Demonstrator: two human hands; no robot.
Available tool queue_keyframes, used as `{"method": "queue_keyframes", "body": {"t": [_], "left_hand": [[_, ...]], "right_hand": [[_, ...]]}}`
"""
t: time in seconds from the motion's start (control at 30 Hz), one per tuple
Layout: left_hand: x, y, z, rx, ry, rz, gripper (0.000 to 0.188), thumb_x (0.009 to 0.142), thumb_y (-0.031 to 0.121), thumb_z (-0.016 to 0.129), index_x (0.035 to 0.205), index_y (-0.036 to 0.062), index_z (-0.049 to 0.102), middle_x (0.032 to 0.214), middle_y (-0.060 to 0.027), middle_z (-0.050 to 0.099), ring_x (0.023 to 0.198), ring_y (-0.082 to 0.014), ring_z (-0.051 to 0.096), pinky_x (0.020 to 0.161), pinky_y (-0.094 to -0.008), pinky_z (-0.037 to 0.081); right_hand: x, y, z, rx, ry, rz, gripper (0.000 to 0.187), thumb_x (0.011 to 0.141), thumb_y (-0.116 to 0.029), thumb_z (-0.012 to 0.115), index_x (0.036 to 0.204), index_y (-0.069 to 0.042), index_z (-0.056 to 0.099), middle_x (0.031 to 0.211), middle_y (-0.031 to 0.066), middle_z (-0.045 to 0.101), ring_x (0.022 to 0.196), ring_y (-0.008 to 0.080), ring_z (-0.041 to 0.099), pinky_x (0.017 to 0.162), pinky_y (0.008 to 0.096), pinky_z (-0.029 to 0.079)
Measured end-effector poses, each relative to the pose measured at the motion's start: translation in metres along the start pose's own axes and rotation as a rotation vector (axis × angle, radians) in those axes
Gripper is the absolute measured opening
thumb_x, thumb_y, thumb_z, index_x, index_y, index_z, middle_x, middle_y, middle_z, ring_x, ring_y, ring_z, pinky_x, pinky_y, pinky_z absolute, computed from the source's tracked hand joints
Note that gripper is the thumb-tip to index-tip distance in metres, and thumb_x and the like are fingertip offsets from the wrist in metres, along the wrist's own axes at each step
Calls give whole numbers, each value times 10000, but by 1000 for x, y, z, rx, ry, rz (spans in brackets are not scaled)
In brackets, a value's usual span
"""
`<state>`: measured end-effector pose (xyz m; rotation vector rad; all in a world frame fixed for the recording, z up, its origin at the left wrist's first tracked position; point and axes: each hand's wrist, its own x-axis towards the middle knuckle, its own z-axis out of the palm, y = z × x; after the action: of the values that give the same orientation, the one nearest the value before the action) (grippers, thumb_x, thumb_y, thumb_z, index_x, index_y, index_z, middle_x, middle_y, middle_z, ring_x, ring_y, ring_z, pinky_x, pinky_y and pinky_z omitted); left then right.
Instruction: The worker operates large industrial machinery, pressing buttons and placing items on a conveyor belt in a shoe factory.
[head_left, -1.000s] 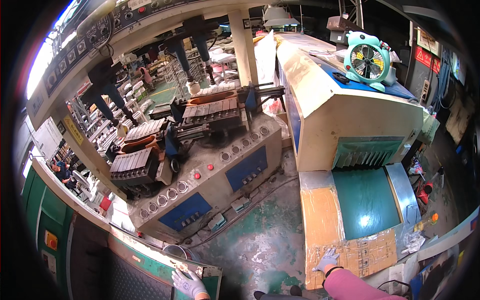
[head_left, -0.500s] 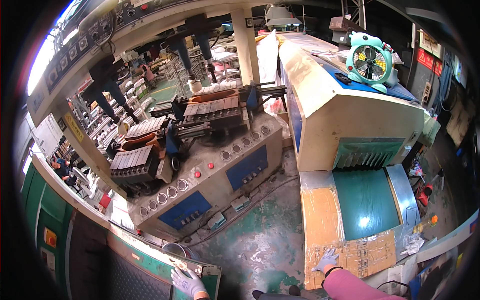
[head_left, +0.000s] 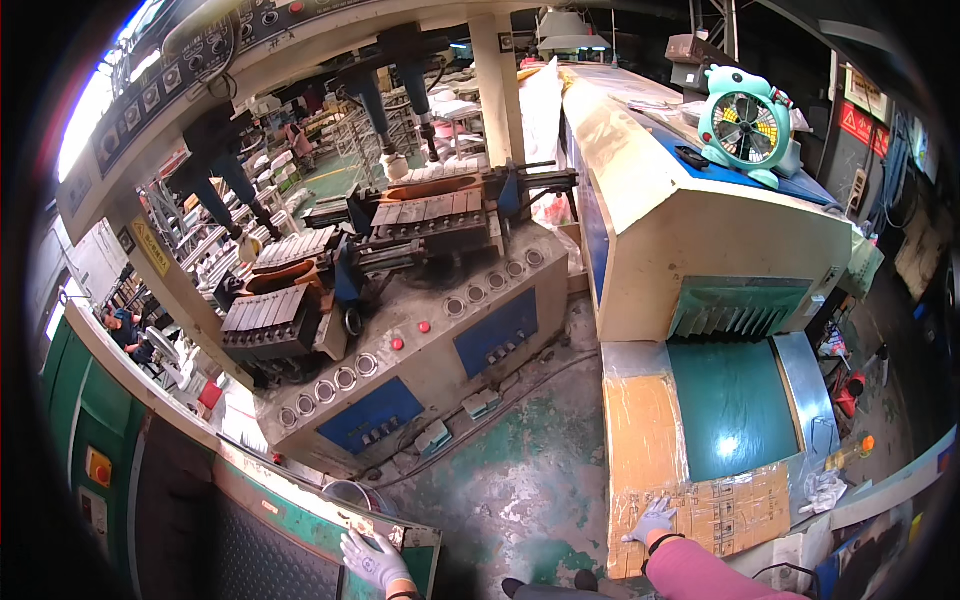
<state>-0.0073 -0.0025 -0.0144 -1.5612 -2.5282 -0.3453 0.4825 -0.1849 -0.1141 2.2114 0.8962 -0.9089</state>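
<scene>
My left hand [head_left: 374, 559], in a pale grey glove, rests with its fingers spread on the edge of the green machine frame [head_left: 300, 510] at the lower left. On the right, my right hand [head_left: 652, 521], gloved the same way, lies flat on the taped brown cardboard [head_left: 735, 508] at the mouth of the conveyor machine. Neither hand holds anything. Just beyond the right hand is the dark green conveyor belt [head_left: 735, 410], which runs under a hanging strip curtain [head_left: 740, 306].
A press machine [head_left: 400, 330] with clamped moulds, dials and red buttons stands ahead on the left. A turquoise animal-shaped fan [head_left: 745, 125] sits on top of the conveyor housing [head_left: 715, 240]. Foot pedals [head_left: 433, 437] and cables lie on the worn floor [head_left: 500, 500] between the machines.
The view has shifted very slightly. Both hands stay in place, and the belt looks the same.
</scene>
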Motion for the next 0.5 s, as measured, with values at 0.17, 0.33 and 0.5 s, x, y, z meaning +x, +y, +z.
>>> {"method": "queue_keyframes", "body": {"t": [0.17, 0.33, 0.5], "left_hand": [[0, 5, -4, 2, -26, -9, 600, 935, 389, 516, 1427, 53, 447, 1527, -149, 383, 1411, -306, 343, 1151, -467, 259], [-1, 5, -4, 5, -15, -3, 589, 936, 381, 518, 1422, 53, 454, 1527, -148, 384, 1409, -306, 346, 1150, -468, 263], [-2, 5, -5, 11, -1, 1, 582, 936, 377, 519, 1413, 48, 464, 1522, -151, 391, 1401, -310, 359, 1146, -467, 269]], "right_hand": [[2, 1, 3, 1, 15, 14, 1383, 624, -742, 743, 1532, 61, 78, 1622, 222, 73, 1497, 417, 16, 1169, 609, 142], [0, 0, 0, 2, -21, 29, 1312, 693, -723, 710, 1548, 19, 47, 1629, 209, 19, 1502, 397, -24, 1179, 601, 100], [-2, -1, 0, 13, 11, 30, 1398, 627, -744, 742, 1528, 74, 54, 1618, 237, 65, 1499, 415, 11, 1171, 602, 134]]}}
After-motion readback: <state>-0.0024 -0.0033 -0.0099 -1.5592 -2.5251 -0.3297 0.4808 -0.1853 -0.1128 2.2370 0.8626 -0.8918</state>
